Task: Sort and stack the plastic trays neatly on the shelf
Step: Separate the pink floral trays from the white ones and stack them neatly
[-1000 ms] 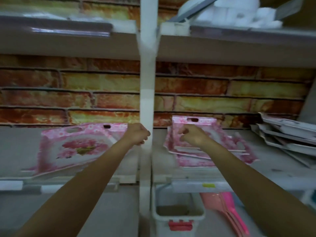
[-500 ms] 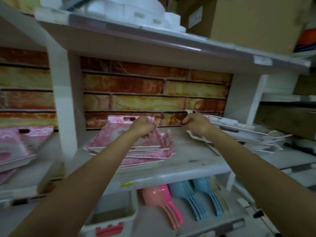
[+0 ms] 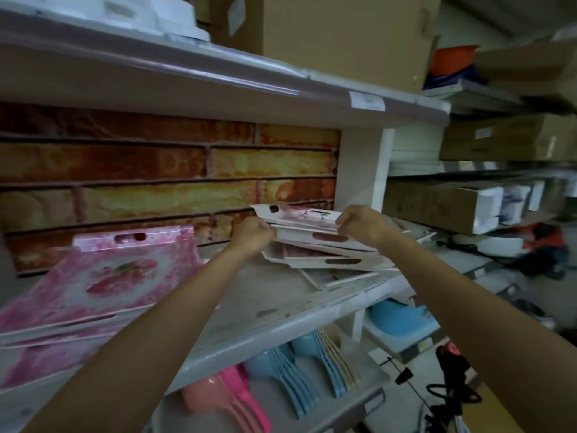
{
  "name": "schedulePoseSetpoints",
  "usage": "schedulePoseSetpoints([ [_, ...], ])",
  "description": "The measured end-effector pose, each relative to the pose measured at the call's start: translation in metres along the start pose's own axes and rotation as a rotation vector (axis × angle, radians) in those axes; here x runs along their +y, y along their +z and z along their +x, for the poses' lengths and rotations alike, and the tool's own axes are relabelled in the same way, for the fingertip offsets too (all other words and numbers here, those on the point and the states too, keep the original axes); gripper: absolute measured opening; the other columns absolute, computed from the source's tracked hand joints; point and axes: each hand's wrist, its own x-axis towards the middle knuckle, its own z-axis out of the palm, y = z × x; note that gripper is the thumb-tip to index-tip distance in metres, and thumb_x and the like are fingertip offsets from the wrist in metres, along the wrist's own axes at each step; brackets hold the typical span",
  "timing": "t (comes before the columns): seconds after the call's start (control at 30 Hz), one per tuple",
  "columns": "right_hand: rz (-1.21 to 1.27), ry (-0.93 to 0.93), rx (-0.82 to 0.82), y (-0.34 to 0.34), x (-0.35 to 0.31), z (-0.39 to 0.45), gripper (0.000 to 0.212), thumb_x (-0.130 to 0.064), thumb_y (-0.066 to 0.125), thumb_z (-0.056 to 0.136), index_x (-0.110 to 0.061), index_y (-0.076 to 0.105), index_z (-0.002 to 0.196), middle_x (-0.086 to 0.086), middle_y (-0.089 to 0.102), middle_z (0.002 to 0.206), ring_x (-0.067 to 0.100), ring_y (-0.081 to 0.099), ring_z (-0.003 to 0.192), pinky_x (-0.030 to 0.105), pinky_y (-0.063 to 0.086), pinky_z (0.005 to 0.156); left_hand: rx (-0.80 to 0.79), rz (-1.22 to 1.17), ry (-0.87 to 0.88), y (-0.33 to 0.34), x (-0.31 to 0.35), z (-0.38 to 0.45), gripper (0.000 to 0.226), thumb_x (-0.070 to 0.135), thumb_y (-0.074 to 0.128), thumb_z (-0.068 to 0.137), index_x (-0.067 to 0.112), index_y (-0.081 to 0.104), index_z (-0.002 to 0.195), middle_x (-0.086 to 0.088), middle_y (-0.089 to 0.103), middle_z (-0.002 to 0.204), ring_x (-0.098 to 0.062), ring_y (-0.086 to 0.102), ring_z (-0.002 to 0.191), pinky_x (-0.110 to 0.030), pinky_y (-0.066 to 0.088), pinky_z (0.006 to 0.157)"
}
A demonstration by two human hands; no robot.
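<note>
A loose pile of white plastic trays [image 3: 327, 254] with slot handles lies at the right end of the grey shelf [image 3: 281, 304]. Both hands grip the top white tray [image 3: 299, 215], which is tilted up off the pile: my left hand [image 3: 254, 235] holds its near left edge, my right hand [image 3: 359, 223] its right edge. A stack of pink floral trays [image 3: 103, 282] rests on the left part of the same shelf, leaning and uneven.
A brick-pattern wall [image 3: 156, 182] backs the shelf. A white upright [image 3: 362, 170] stands just right of the white pile. Pink and blue plastic scoops [image 3: 281, 382] lie on the shelf below. Cardboard boxes [image 3: 343, 35] sit on the upper shelf; more boxes fill shelves to the right.
The view has swung right. My left hand has left the pink trays and joined my right hand at the white pile; both now hold the top white tray, raised.
</note>
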Motion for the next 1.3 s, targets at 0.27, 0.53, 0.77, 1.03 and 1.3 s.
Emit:
schedulePoseSetpoints([
  [0.27, -0.098, 0.075, 0.025, -0.025, 0.048, 0.070, 0.013, -0.011, 0.061, 0.086, -0.010, 0.067, 0.097, 0.010, 0.065, 0.110, 0.028, 0.060, 0.106, 0.038, 0.050, 0.094, 0.063, 0.032, 0.013, 0.038, 0.017, 0.085, 0.014, 0.017, 0.049, 0.086, 0.017, 0.058, 0.074, -0.004, 0.059, 0.083, -0.023, 0.055, 0.080, -0.024, 0.036, 0.064],
  [0.53, -0.343, 0.122, -0.106, -0.029, 0.071, 0.140, 0.033, -0.018, 0.055, 0.092, -0.003, 0.060, 0.120, 0.012, 0.056, 0.130, 0.028, 0.054, 0.116, 0.033, 0.045, 0.098, -0.254, 0.097, 0.140, 0.062, 0.017, 0.169, 0.005, 0.009, 0.068, 0.082, 0.008, 0.068, 0.077, -0.007, 0.060, 0.095, -0.013, 0.056, 0.079, -0.026, 0.044, 0.077],
  [0.77, -0.447, 0.122, -0.279, -0.020, 0.086, 0.173, 0.038, -0.027, 0.057, 0.092, -0.007, 0.058, 0.124, 0.009, 0.050, 0.133, 0.030, 0.053, 0.117, 0.040, 0.049, 0.097, -0.511, 0.514, 0.421, 0.100, 0.021, 0.182, 0.031, 0.031, 0.081, 0.071, 0.017, 0.069, 0.097, 0.008, 0.059, 0.079, -0.012, 0.055, 0.081, -0.014, 0.039, 0.062],
  [1.03, -0.519, 0.118, -0.427, -0.029, 0.083, 0.193, 0.042, -0.034, 0.053, 0.093, -0.019, 0.049, 0.132, 0.000, 0.038, 0.142, 0.025, 0.045, 0.126, 0.041, 0.046, 0.102, -0.318, 0.798, 0.629, 0.098, 0.028, 0.175, 0.016, 0.018, 0.068, 0.077, 0.019, 0.070, 0.093, 0.004, 0.050, 0.081, -0.017, 0.048, 0.081, -0.024, 0.032, 0.066],
  [1.3, -0.700, 0.109, -0.455, -0.038, 0.088, 0.202, 0.036, -0.033, 0.049, 0.094, -0.009, 0.056, 0.120, 0.007, 0.051, 0.128, 0.029, 0.053, 0.112, 0.029, 0.043, 0.081, -0.266, 0.749, 0.395, 0.066, 0.023, 0.165, 0.016, 0.021, 0.069, 0.079, 0.019, 0.071, 0.095, 0.018, 0.046, 0.061, -0.009, 0.049, 0.066, -0.021, 0.035, 0.053],
])
